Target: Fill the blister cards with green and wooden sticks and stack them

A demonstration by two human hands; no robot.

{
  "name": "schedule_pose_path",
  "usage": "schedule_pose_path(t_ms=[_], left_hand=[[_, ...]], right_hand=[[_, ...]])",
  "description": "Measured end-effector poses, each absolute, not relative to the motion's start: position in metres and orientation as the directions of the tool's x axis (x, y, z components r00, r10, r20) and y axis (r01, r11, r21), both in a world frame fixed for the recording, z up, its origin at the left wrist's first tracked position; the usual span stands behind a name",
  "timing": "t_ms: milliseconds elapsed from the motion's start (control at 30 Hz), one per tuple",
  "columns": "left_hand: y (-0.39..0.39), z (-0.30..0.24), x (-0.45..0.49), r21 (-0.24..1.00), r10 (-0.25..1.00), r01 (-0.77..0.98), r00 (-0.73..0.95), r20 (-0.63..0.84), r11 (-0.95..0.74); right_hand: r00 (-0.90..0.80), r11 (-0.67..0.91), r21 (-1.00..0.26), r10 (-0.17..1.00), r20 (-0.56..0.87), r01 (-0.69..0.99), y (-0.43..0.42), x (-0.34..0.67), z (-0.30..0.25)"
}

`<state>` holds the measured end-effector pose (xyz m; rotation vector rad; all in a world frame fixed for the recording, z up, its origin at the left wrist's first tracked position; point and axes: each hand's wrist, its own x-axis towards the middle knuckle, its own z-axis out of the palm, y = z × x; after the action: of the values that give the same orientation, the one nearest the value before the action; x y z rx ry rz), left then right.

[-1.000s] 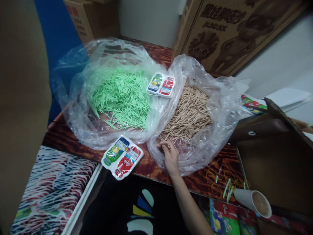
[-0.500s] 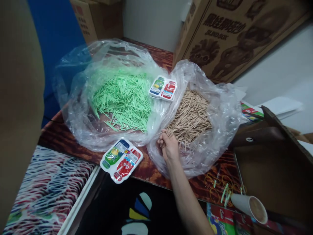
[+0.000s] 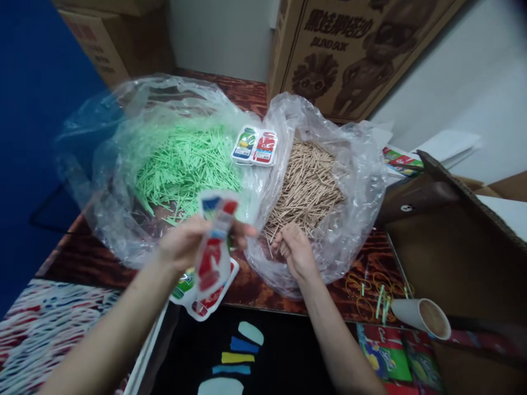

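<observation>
My left hand point(image 3: 186, 237) is closed around a bottle-shaped printed packet point(image 3: 212, 266) in red, blue and white, blurred by motion. The packet is held upright in front of the bag of green sticks point(image 3: 201, 164). Under it, at the table's front edge, lies a flat pack point(image 3: 224, 280) with green and red bottle pictures, partly covered. My right hand point(image 3: 295, 249) has its fingers pinched together at the near edge of the thin brown sticks point(image 3: 315, 181); a few sticks show at the fingertips. Another such pack point(image 3: 255, 145) rests between the two clear bags.
Rubber bands point(image 3: 364, 291) with green stick pieces lie at right, beside a paper cup point(image 3: 420, 317) on its side. An open carton point(image 3: 444, 252) stands at far right. Large cardboard boxes point(image 3: 329, 55) line the back. A heap of red, white and blue packs point(image 3: 53, 329) is at lower left.
My left hand has come into view from the left with the packet. My right hand stays by the brown sticks. The view has shifted slightly.
</observation>
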<state>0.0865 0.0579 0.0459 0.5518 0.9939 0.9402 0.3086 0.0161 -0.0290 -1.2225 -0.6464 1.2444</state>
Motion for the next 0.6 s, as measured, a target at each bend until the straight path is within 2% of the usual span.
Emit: schedule_pose_path(t_ms=[67, 133, 233, 300, 467, 600], left_hand=[[0.048, 0.035, 0.102, 0.607, 0.708, -0.381, 0.498, -0.501, 0.697], [0.036, 0.019, 0.116, 0.502, 0.628, -0.390, 0.593, -0.504, 0.772], [0.025, -0.002, 0.122, 0.515, 0.695, -0.468, 0.454, -0.558, 0.719], [0.022, -0.009, 0.118, 0.530, 0.704, -0.467, 0.393, -0.592, 0.707], [0.020, -0.008, 0.110, 0.578, 0.712, -0.416, 0.392, -0.583, 0.702], [0.014, -0.005, 0.111, 0.643, 0.764, -0.415, 0.313, -0.564, 0.644]], right_hand=[[0.265, -0.112, -0.961, 0.947, -0.180, -0.253, 0.007, 0.302, -0.032], [0.280, -0.068, -0.992, 0.955, -0.097, -0.109, -0.001, 0.295, -0.038], [0.257, -0.015, -0.991, 0.966, 0.020, 0.135, -0.012, 0.289, -0.047], [0.224, 0.001, -0.974, 0.973, 0.052, 0.225, -0.017, 0.288, -0.051], [0.207, 0.031, -0.973, 0.975, 0.080, 0.229, -0.022, 0.289, -0.054], [0.214, 0.041, -0.971, 0.972, 0.093, 0.234, -0.022, 0.290, -0.054]])
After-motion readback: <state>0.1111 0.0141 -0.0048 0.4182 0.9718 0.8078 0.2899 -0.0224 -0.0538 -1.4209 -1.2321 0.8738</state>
